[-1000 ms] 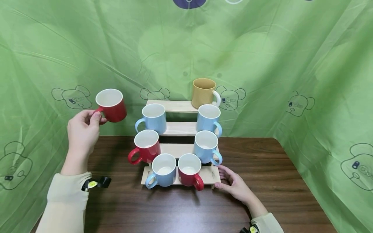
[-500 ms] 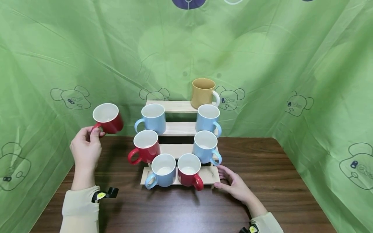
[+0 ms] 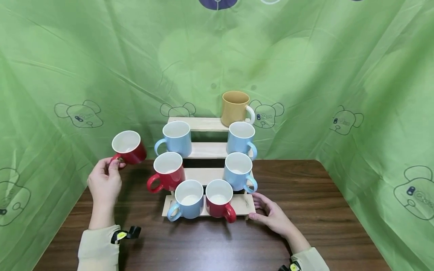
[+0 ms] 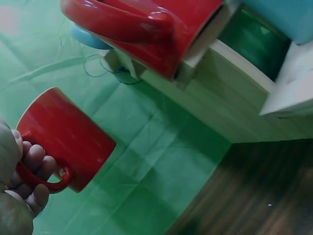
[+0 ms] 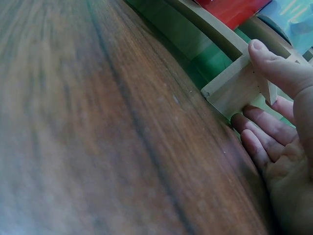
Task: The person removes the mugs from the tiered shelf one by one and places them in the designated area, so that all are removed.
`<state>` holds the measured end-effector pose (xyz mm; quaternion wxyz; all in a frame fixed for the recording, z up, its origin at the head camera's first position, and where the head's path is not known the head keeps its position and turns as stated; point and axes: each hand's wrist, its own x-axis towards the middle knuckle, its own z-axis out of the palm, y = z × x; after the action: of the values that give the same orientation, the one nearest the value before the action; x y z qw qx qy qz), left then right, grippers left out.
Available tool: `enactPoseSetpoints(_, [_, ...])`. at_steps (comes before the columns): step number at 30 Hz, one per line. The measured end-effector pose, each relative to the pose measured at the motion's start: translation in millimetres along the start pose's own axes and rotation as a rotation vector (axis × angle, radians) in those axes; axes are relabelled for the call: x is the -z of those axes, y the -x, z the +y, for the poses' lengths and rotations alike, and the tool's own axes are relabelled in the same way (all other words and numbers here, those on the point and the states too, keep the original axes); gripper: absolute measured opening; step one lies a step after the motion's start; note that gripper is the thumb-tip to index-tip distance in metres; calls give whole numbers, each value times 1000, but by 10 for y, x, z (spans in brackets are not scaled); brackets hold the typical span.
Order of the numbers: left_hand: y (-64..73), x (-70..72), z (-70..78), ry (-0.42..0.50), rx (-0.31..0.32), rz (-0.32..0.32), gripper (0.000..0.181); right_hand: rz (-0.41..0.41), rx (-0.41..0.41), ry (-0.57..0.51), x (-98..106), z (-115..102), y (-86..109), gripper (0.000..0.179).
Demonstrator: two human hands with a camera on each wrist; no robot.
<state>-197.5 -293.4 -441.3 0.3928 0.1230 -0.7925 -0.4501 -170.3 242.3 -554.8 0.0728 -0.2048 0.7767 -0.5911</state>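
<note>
My left hand (image 3: 106, 180) pinches the handle of a red mug (image 3: 135, 153), white inside, in the air left of the stepped wooden rack (image 3: 203, 150). In the left wrist view, fingers curl through the handle of this mug (image 4: 68, 139), which is apart from the rack. My right hand (image 3: 274, 216) holds the right end of the bottom shelf, thumb at the front and fingers behind. The right wrist view shows this hand (image 5: 286, 142) around the rack's end piece (image 5: 234, 88). Another red mug (image 3: 173, 177) sits at the left of the second shelf up.
A light blue mug (image 3: 190, 201) and a red mug (image 3: 217, 205) share the bottom shelf. More light blue mugs (image 3: 179, 141) (image 3: 237, 175) (image 3: 239, 141) stand above. A tan mug (image 3: 234, 111) is on top at right. Green cloth (image 3: 305, 75) surrounds the brown table (image 3: 288, 180).
My left hand has lowered the red mug and come slightly right, nearer the rack. My right hand stays at the bottom shelf's end.
</note>
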Motion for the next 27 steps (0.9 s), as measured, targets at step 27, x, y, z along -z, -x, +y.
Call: enactPoseSetpoints(27, [182,-236,-293,-40,-50,-113,20,-12,18,15,14,36,9,73])
